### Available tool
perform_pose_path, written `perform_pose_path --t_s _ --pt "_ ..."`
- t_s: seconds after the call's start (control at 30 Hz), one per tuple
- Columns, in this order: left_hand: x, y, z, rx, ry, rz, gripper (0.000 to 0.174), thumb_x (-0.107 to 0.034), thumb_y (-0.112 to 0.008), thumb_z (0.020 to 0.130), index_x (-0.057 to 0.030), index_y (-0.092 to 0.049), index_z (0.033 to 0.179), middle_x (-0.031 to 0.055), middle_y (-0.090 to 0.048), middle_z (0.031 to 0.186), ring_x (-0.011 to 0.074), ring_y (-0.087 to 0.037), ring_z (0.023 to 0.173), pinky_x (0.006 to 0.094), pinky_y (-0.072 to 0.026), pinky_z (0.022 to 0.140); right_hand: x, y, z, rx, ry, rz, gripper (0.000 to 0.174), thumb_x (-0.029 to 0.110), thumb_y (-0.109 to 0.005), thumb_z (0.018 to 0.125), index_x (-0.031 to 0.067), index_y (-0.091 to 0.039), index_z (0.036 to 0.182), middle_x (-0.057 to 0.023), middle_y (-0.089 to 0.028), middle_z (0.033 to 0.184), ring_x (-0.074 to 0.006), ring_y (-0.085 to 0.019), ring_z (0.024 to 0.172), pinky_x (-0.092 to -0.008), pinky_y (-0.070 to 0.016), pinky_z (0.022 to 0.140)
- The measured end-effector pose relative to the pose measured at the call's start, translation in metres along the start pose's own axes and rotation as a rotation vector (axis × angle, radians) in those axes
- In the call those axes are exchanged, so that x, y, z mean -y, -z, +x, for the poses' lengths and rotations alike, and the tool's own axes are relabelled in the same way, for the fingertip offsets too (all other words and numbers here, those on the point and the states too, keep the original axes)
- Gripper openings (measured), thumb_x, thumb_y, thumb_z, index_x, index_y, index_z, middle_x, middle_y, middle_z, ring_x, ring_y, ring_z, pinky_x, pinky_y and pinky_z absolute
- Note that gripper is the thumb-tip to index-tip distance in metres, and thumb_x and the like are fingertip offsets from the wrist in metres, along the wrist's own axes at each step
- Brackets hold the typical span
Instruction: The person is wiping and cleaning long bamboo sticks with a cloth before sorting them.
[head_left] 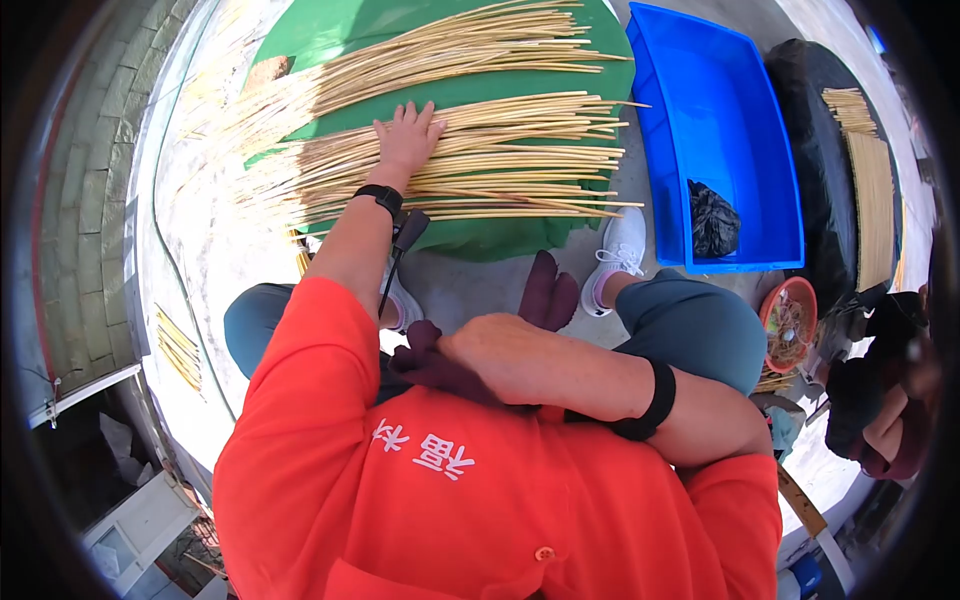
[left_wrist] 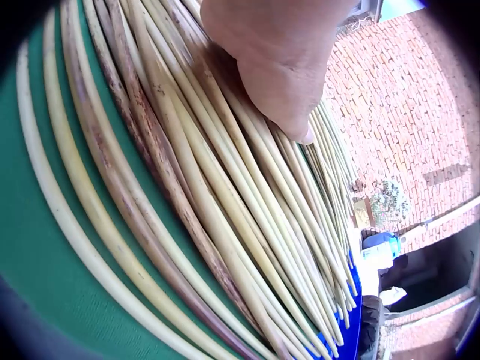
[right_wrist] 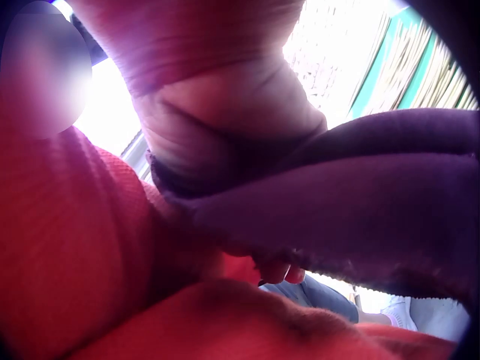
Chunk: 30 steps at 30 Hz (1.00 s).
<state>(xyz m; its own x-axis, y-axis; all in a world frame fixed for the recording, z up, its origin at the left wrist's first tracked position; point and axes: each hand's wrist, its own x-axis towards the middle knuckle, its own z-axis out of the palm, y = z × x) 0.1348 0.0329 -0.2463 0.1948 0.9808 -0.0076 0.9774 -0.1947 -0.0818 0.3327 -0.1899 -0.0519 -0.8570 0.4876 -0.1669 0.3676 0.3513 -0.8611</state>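
Observation:
My left hand (head_left: 405, 138) rests with spread fingers on a bundle of long, pale yellow stalks (head_left: 530, 165) lying across a green sheet (head_left: 480, 238). In the left wrist view, the thumb (left_wrist: 281, 90) lies against the stalks (left_wrist: 217, 165), some of which have brown patches. My right hand (head_left: 500, 350) is in front of the red shirt and grips dark purple gloves (head_left: 548, 290), whose finger ends stick out on both sides of it. The right wrist view shows the purple fabric (right_wrist: 345, 217) with a frayed edge, and fingertips (right_wrist: 281, 271) below it.
A second bundle of stalks (head_left: 440, 50) lies farther off on the sheet. To the right stands a blue tub (head_left: 720, 90) with a black plastic bag (head_left: 713, 218) inside. An orange-red basin (head_left: 790, 320) sits near the right knee, and another person (head_left: 880, 400) is at the right edge.

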Motion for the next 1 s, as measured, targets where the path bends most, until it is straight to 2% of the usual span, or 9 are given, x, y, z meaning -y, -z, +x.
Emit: perform_pose_path --t_s 0.07,0.13,0.27,0.33,0.37,0.43,0.6,0.67,1.0 --pt "0.002 0.005 -0.007 0.030 -0.034 -0.007 0.054 -0.049 -0.030 0.088 -0.0184 -0.030 0.133 0.0133 -0.031 0.135 0.0292 -0.026 0.126 0.0641 -0.0184 0.093 0.002 0.001 0.000 0.023 0.002 -0.017 0.014 -0.001 -0.056 0.060 -0.0013 -0.059 0.074 -0.0195 -0.060 0.074 -0.0358 -0.059 0.073 -0.0416 -0.0468 0.060" --pt "0.002 0.011 -0.018 -0.042 -0.093 -0.032 0.067 -0.059 -0.033 0.083 -0.0171 -0.028 0.134 0.0170 -0.028 0.136 0.0304 -0.020 0.129 0.0606 -0.0130 0.098 0.006 0.001 -0.001 0.027 -0.004 -0.035 0.013 -0.001 -0.056 0.060 -0.0009 -0.059 0.073 -0.0194 -0.060 0.074 -0.0359 -0.059 0.073 -0.0417 -0.0469 0.060" --pt "-0.013 0.028 -0.044 -0.192 -0.192 -0.106 0.080 -0.064 -0.040 0.076 -0.0127 -0.026 0.135 0.0212 -0.024 0.136 0.0326 -0.017 0.130 0.0567 -0.0112 0.101 0.010 0.000 -0.001 0.060 -0.002 -0.066 0.012 -0.001 -0.057 0.060 -0.0005 -0.060 0.072 -0.0192 -0.061 0.076 -0.0349 -0.059 0.074 -0.0413 -0.0472 0.061" --pt "-0.033 0.038 -0.065 -0.168 -0.415 -0.101 0.083 -0.061 -0.045 0.076 -0.0088 -0.022 0.136 0.0221 -0.020 0.138 0.0345 -0.014 0.130 0.0530 -0.0105 0.103 0.010 -0.002 -0.001 0.055 0.003 -0.072 0.012 -0.001 -0.057 0.060 -0.0006 -0.061 0.072 -0.0192 -0.061 0.075 -0.0346 -0.060 0.074 -0.0410 -0.0474 0.061" --pt "-0.042 0.040 -0.075 -0.169 -0.415 -0.096 0.083 -0.061 -0.045 0.076 -0.0088 -0.022 0.136 0.0221 -0.020 0.138 0.0345 -0.014 0.130 0.0530 -0.0105 0.103 0.010 -0.003 -0.001 0.052 -0.001 -0.077 0.013 0.000 -0.057 0.060 -0.0007 -0.061 0.073 -0.0192 -0.061 0.075 -0.0342 -0.060 0.074 -0.0408 -0.0475 0.060" --pt "-0.057 0.041 -0.089 -0.031 -0.602 -0.038 0.083 -0.060 -0.044 0.077 -0.0056 -0.020 0.135 0.0213 -0.017 0.139 0.0343 -0.013 0.130 0.0522 -0.0102 0.103 0.010 -0.003 0.000 0.059 -0.010 -0.082 0.012 0.000 -0.057 0.061 -0.0008 -0.061 0.072 -0.0192 -0.061 0.075 -0.0339 -0.060 0.074 -0.0407 -0.0477 0.060" --pt "-0.061 0.010 -0.076 -0.125 -0.432 -0.027 0.076 -0.055 -0.042 0.080 -0.0054 -0.023 0.135 0.0213 -0.020 0.138 0.0347 -0.015 0.130 0.0522 -0.0123 0.102 0.007 -0.005 0.001 0.038 -0.009 -0.078 0.011 0.000 -0.057 0.061 -0.0007 -0.062 0.071 -0.0192 -0.061 0.075 -0.0340 -0.061 0.074 -0.0406 -0.0480 0.060" --pt "-0.060 0.006 -0.066 -0.206 -0.337 -0.019 0.074 -0.054 -0.042 0.081 -0.0051 -0.025 0.134 0.0212 -0.021 0.137 0.0347 -0.017 0.129 0.0524 -0.0146 0.101 0.008 -0.001 0.002 0.143 -0.018 -0.096 0.025 -0.001 -0.056 0.061 -0.0014 -0.056 0.086 -0.0202 -0.059 0.076 -0.0362 -0.058 0.075 -0.0416 -0.0460 0.061" --pt "-0.056 0.022 -0.028 -0.346 -0.314 -0.230 0.065 -0.043 -0.055 0.078 -0.0069 -0.035 0.128 0.0211 -0.034 0.129 0.0355 -0.023 0.125 0.0499 -0.0169 0.102 0.015 0.007 -0.002 0.180 -0.083 -0.095 0.025 0.000 -0.055 0.064 -0.0013 -0.055 0.089 -0.0198 -0.059 0.075 -0.0358 -0.059 0.073 -0.0419 -0.0466 0.060"
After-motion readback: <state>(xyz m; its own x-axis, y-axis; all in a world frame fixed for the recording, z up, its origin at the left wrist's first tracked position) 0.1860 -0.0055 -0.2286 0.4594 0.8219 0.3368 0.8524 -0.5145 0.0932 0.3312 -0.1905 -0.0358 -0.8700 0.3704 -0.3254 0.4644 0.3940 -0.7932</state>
